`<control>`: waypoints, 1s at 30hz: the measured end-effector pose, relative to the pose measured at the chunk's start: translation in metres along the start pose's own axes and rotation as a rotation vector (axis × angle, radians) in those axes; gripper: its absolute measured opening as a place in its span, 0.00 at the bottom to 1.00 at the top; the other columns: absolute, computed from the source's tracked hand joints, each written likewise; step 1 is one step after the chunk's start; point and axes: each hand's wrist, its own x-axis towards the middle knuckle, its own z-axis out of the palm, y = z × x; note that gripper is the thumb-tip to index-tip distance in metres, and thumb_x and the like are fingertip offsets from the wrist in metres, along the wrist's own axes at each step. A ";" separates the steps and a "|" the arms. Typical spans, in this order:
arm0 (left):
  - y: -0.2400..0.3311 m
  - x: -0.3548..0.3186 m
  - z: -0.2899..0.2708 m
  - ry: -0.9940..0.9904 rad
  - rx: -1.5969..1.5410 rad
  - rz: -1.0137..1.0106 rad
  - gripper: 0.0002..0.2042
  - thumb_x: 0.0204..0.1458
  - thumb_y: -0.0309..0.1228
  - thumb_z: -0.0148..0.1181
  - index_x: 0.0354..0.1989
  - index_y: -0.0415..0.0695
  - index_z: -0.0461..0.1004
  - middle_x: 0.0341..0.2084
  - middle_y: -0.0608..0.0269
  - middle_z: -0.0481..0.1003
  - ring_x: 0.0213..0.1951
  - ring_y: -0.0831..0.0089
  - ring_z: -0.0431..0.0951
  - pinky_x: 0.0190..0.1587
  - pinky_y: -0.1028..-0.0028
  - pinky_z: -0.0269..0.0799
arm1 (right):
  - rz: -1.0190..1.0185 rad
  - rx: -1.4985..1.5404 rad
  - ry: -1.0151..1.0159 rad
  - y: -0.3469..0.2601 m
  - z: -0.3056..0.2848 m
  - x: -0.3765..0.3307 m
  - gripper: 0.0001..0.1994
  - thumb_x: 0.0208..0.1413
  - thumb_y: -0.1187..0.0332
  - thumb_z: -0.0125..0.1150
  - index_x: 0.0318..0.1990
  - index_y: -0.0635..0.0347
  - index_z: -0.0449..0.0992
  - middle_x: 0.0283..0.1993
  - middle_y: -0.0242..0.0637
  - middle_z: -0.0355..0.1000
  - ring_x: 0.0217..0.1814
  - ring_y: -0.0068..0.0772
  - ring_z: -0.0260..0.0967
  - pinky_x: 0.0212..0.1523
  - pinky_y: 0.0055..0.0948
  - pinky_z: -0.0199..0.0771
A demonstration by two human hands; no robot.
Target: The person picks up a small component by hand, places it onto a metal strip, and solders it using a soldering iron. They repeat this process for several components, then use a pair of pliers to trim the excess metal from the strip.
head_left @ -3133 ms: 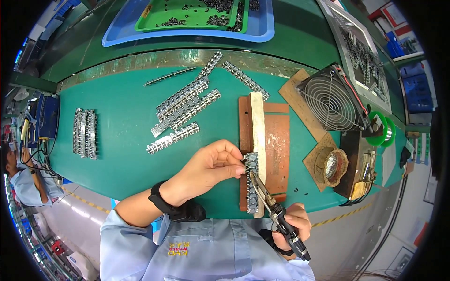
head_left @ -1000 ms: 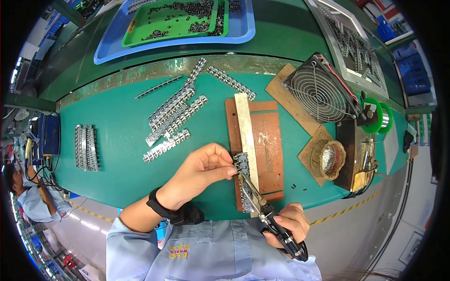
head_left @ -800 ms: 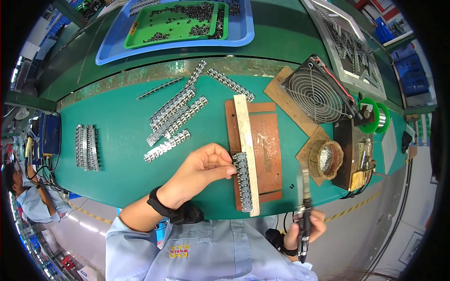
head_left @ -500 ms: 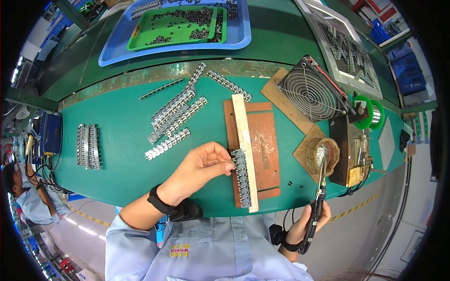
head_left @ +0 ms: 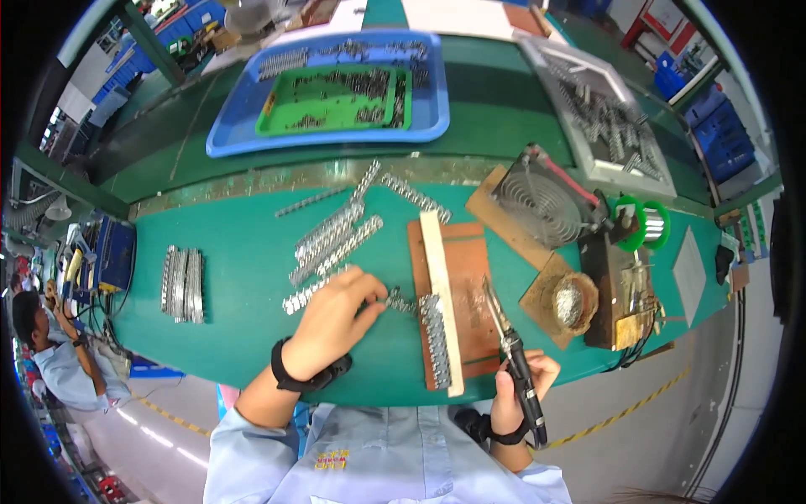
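My left hand (head_left: 337, 317) is over the near middle of the green mat, thumb and forefinger pinched on the end of a short, blurred strip of metal parts (head_left: 400, 301). That strip reaches toward the brown board (head_left: 472, 294). Along the board's pale wooden bar (head_left: 441, 290) lies a row of dark and silver metal parts (head_left: 434, 340). My right hand (head_left: 527, 388) is closed round the black handle of a soldering iron (head_left: 519, 370), its metal tip raised over the board's right side. Under my left fingers, several silver strips (head_left: 336, 244) lie on the mat, the closest partly covered.
A fan (head_left: 541, 202), a round bowl of silvery bits (head_left: 571, 304) and a green solder spool (head_left: 645, 223) stand to the right. More strips (head_left: 183, 284) lie left. Behind are a blue tray (head_left: 227, 139) holding a green tray, and a framed tray (head_left: 604, 118). Another person sits far left.
My left hand has moved left from the row on the board and now pinches a short strip. My right hand has brought the soldering iron from the bowl leftward over the board. The view has shifted.
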 end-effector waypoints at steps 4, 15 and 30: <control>0.000 0.004 0.004 -0.025 -0.015 -0.004 0.06 0.39 0.22 0.59 0.27 0.41 0.71 0.22 0.59 0.68 0.27 0.66 0.71 0.28 0.72 0.66 | -0.019 0.018 0.010 0.010 -0.003 0.001 0.20 0.45 0.70 0.60 0.41 0.59 0.54 0.35 0.36 0.58 0.32 0.24 0.58 0.35 0.22 0.60; -0.002 0.003 0.009 -0.078 0.032 0.067 0.05 0.39 0.22 0.59 0.26 0.41 0.73 0.22 0.59 0.68 0.27 0.65 0.72 0.28 0.72 0.68 | 0.134 0.128 -0.012 0.001 0.002 -0.002 0.22 0.42 0.75 0.63 0.42 0.60 0.56 0.38 0.36 0.59 0.40 0.25 0.61 0.44 0.23 0.61; 0.016 0.005 0.010 0.002 -0.266 -0.162 0.04 0.42 0.19 0.57 0.28 0.37 0.71 0.22 0.62 0.71 0.27 0.78 0.72 0.28 0.82 0.65 | 0.009 0.083 -0.033 0.010 0.000 0.002 0.22 0.42 0.81 0.62 0.43 0.63 0.58 0.36 0.38 0.64 0.36 0.22 0.66 0.36 0.20 0.66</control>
